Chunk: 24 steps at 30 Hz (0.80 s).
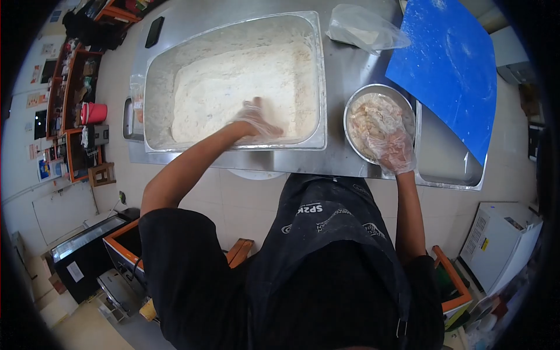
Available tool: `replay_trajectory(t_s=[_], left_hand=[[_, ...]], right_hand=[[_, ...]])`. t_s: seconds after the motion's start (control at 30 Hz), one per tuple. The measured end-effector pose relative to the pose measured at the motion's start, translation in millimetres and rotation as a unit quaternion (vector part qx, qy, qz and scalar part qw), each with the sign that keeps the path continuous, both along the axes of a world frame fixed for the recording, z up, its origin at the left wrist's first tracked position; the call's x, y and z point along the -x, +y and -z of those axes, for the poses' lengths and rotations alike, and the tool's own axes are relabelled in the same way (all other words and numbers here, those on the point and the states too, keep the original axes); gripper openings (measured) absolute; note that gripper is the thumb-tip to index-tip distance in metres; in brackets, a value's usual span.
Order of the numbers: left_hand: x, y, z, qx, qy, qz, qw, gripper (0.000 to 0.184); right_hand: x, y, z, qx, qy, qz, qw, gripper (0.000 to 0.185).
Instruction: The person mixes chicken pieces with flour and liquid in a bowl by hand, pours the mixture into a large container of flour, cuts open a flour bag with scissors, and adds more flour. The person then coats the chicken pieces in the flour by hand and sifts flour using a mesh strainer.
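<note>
Seeing left hand (pixel 255 122) spread at white powder (pixel 216 87) in the tray (pixel 233 146); right hand (pixel 395 150) in the bowl (pixel 348 128), grip I can't tell. Pieces (pixel 370 111) there look soft, slippery; I'd cup underneath.

The floor (pixel 256 201) is laid with pale tiles, and the white wall (pixel 17 140) at left is hung with papers (pixel 44 169). Orange-framed shelving (pixel 74 87) is ranged along that wall; a white boxy appliance (pixel 496 245) is placed at right, a black cabinet (pixel 87 254) at lower left.
</note>
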<state>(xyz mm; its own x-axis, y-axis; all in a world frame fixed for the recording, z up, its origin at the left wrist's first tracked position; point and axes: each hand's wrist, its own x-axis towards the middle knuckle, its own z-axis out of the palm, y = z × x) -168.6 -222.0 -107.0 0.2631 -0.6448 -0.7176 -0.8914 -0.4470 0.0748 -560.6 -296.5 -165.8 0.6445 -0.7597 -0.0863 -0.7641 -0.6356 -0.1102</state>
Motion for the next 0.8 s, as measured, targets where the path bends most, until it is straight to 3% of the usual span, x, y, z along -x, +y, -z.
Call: replay_trajectory(t_s=[0.03, 0.13, 0.23, 0.33, 0.37, 0.4, 0.47, 0.53, 0.63, 0.67, 0.7, 0.77, 0.8], left_hand=[[6.9, 4.7, 33.3, 0.052, -0.073, 0.102, 0.991, 0.102], [21.7, -9.0, 10.3, 0.026, -0.021, 0.048, 0.998, 0.095], [10.5, -10.8, 10.1, 0.040, 0.005, 0.129, 0.991, 0.080], [-37.7, -1.0, 48.9, 0.175, 0.085, 0.221, 0.956, 0.062], [-45.6, 1.7, 54.4, 0.271, 0.096, 0.235, 0.928, 0.038], [-47.5, 0.4, 40.1, 0.254, 0.162, 0.131, 0.944, 0.032], [-36.1, -12.4, -16.6, 0.203, 0.288, -0.079, 0.933, 0.023], [-1.4, -22.2, -55.5, 0.263, 0.328, -0.130, 0.898, 0.018], [51.3, -39.0, -81.5, 0.284, 0.383, -0.079, 0.875, 0.019], [69.1, -47.6, -72.0, 0.355, 0.359, -0.008, 0.863, 0.022], [89.9, -56.1, -64.4, 0.424, 0.328, 0.064, 0.842, 0.025], [138.7, -61.8, -76.9, 0.422, 0.232, 0.102, 0.870, 0.043], [155.1, -66.3, -68.6, 0.394, 0.246, 0.087, 0.881, 0.043]], right_hand=[[-1.1, -1.4, 3.6, 0.035, -0.029, -0.011, 0.999, 0.035], [0.9, -1.0, 14.7, 0.046, -0.041, -0.008, 0.998, 0.033], [-4.6, -2.2, -2.1, -0.018, -0.018, 0.033, 0.999, 0.037], [-6.9, -0.8, 2.1, -0.039, -0.015, 0.043, 0.998, 0.041], [-7.0, -1.9, 5.5, -0.034, -0.016, 0.040, 0.998, 0.043], [-12.5, -0.7, -13.0, -0.071, -0.132, 0.066, 0.986, 0.045], [-25.8, 0.3, -64.3, -0.134, -0.356, 0.118, 0.917, 0.049], [-6.1, 3.4, -29.2, -0.237, -0.532, 0.106, 0.806, 0.048], [8.6, 5.4, -38.5, -0.405, -0.710, 0.214, 0.534, 0.044], [4.9, 4.0, -54.2, -0.452, -0.744, 0.264, 0.416, 0.042], [2.4, 4.3, -70.9, -0.475, -0.757, 0.274, 0.357, 0.038], [5.6, 1.2, -70.6, -0.462, -0.753, 0.296, 0.363, 0.038], [7.5, -0.6, -68.6, -0.455, -0.752, 0.308, 0.365, 0.038]])
